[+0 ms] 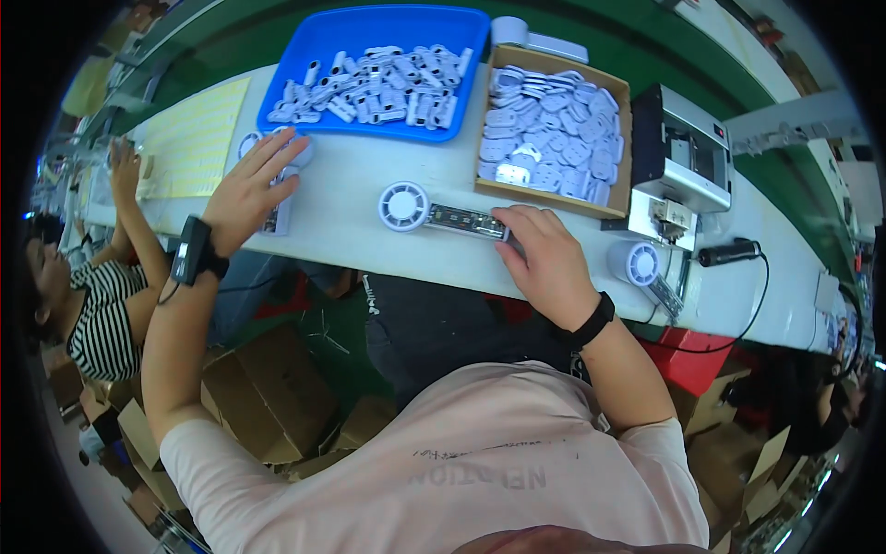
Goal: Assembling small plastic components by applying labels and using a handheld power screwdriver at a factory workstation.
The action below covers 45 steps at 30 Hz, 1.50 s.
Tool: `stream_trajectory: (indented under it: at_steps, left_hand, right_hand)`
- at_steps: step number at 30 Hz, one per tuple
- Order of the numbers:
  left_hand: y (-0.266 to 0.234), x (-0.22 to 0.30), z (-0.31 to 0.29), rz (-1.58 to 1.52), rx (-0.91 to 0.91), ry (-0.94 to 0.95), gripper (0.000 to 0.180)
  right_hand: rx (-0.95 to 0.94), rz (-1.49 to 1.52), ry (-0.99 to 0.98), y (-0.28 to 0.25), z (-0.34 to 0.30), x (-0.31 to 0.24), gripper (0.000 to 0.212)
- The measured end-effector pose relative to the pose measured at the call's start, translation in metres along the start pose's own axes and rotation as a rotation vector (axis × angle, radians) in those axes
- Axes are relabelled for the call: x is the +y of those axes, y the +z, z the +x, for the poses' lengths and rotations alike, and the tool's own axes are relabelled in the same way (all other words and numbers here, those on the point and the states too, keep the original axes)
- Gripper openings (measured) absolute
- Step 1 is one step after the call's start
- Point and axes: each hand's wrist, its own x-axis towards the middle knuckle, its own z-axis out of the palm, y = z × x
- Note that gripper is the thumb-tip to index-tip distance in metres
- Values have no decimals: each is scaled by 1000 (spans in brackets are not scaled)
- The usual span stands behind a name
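A white handheld fan [403, 206] lies on the table in front of me, its round grille to the left and its slim handle pointing right, with the circuit board exposed. My right hand [546, 258] is closed around the free end of that handle, thumb below and fingers above. Further left, my left hand [251, 189] has its fingers stretched out over another white fan [280, 220]. The hand covers much of that fan; part of its handle shows beside the wrist. A third fan [640, 265] rests to the right of my right hand.
At the back stand a blue tub [277, 106] of small white parts and a cardboard box [548, 205] of white covers. A silver-and-black machine [688, 152] is at the right, near a corded black tool [729, 252]. A co-worker's hand [124, 171] is at far left.
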Motion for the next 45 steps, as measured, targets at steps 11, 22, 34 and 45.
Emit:
stream_trajectory:
  at_steps: [11,22,34,45]
  left_hand:
    - [11,64,145,-408,498,-288,36]
    - [73,-32,334,-46,178,-344,64]
    - [94,-13,313,-671,495,-524,62]
    - [6,60,221,-1128,704,-565,62]
  right_hand:
    - [83,18,114,-18,-46,22,38]
    - [210,97,98,-7,-54,38,34]
    - [235,122,123,-5,-52,45,34]
    - [271,188,57,-7,-69,52,35]
